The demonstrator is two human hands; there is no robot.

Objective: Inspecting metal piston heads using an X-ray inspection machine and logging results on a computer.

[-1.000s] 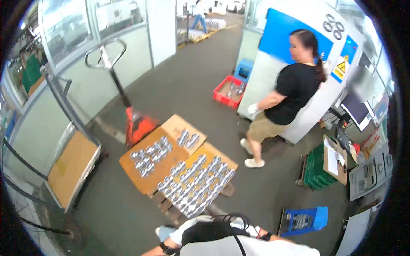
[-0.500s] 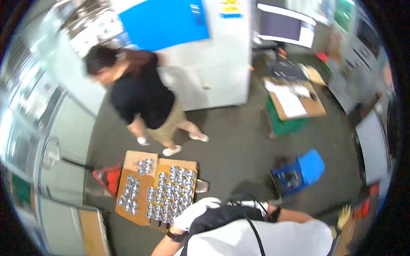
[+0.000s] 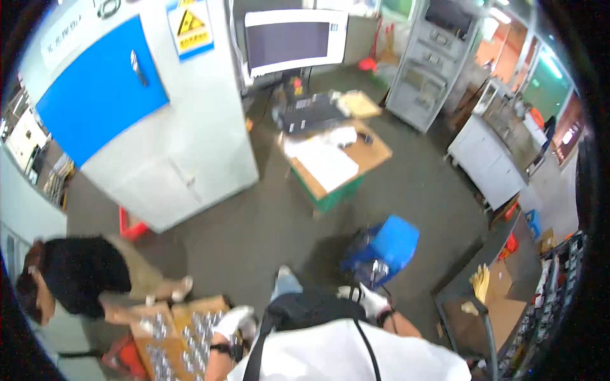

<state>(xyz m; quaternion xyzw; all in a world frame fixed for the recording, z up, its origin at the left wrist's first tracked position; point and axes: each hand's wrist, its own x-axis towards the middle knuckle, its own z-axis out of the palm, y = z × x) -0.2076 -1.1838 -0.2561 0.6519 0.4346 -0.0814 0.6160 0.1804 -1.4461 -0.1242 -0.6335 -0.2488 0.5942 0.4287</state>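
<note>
My left hand (image 3: 235, 322), in a white glove with a dark band at the wrist, is beside the cardboard (image 3: 181, 314) that bears rows of shiny round metal parts (image 3: 202, 324). Its fingers are blurred, so I cannot make out whether it touches a part. On the other side of the black bag (image 3: 305, 311) at my waist is my gloved right hand (image 3: 373, 301), near a blue stool (image 3: 395, 242). How its fingers lie is unclear. A co-worker (image 3: 89, 273) in a dark top leans at the left, one arm reaching toward the metal parts.
Ahead stands a tall grey cabinet (image 3: 210, 127) with a blue panel. A small table (image 3: 375, 149) with papers and a laptop stands before a monitor (image 3: 295, 41). To the right is a dark cart (image 3: 457, 305) with yellow gloves (image 3: 481, 282). A red bin (image 3: 131, 223) sits by the cabinet.
My view has swung to the right. The co-worker, upright before, now bends beside the metal parts. My left hand has shifted from my waist toward the cardboard; my right hand shows more fully.
</note>
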